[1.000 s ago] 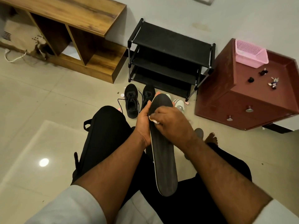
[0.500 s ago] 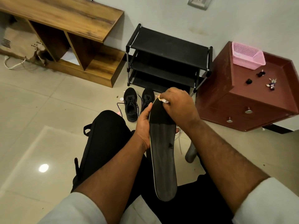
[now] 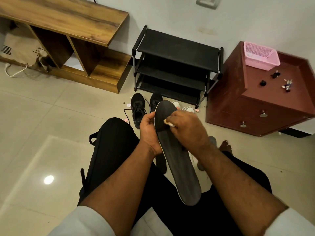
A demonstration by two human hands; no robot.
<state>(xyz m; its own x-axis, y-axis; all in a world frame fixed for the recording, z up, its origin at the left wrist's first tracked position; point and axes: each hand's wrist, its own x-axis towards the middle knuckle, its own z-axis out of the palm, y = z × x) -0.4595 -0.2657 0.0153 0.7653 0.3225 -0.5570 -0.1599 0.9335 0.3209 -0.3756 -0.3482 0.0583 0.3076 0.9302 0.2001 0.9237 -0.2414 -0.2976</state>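
Two hands meet over the person's lap in the single head view, both on a long black insole [image 3: 180, 169] that slants from its rounded toe end, up near the shoes, down to its heel end above the dark trousers. The left hand [image 3: 149, 132] grips the insole's left edge, thumb curled over the front; its fingers are hidden behind the insole. The right hand [image 3: 187, 130] lies across the upper half with its fingers bunched, pinching a small white pad [image 3: 169, 122] against the surface; most of the pad is covered, so what it is made of cannot be told.

Under the left wrist a second dark insole [image 3: 161, 165] shows only in part. On the floor, a pair of black shoes [image 3: 138, 109] stands at the front edge of the black shoe rack [image 3: 177, 65], the right shoe half hidden by the insole's toe. White shoes [image 3: 189, 109] peek out behind the right hand. A pink basket [image 3: 260, 56] sits on the red-brown cabinet [image 3: 252, 109], beside small things too tiny to identify.
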